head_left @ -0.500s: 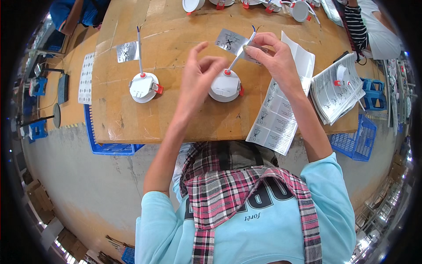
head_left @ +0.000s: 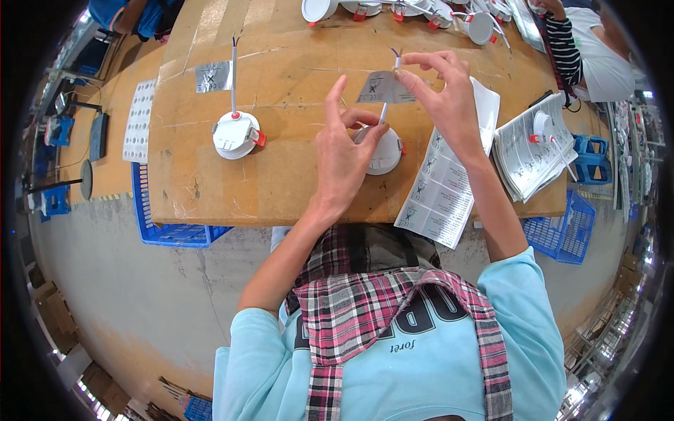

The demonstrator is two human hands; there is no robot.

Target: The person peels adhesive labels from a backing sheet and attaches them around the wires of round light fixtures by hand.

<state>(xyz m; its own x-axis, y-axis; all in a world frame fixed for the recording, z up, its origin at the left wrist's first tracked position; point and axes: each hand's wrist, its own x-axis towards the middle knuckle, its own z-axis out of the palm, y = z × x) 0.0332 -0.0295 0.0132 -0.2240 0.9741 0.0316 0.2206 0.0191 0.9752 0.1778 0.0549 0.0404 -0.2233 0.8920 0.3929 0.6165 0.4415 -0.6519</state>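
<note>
A round white downlight (head_left: pixel 385 158) stands before me on the table, its grey cable (head_left: pixel 384 112) rising away from me. My left hand (head_left: pixel 342 151) pinches the cable low down beside the lamp body, index finger raised, partly covering the lamp. Near the bare wire ends, my right hand (head_left: pixel 446 91) grips the cable's upper end between thumb and fingers. Between the two hands, a silver printed label (head_left: pixel 381 88) is wrapped on the cable and sticks out to both sides. Left of these, a second downlight (head_left: pixel 234 137) lies with a silver label (head_left: pixel 213 77) on its cable.
A label sheet (head_left: pixel 442 186) hangs over the near edge of the wooden table (head_left: pixel 295 189). Beside it, a stack of label sheets (head_left: pixel 523 158) carries a small white lamp (head_left: pixel 540 125). More downlights (head_left: pixel 479 29) crowd the far side. Blue crates (head_left: pixel 186 236) sit below; two other people are at the far corners.
My left hand has come right and down onto the lower cable. My right hand has shifted to the cable's upper end. The label now folds around the cable; the lamp appears further right.
</note>
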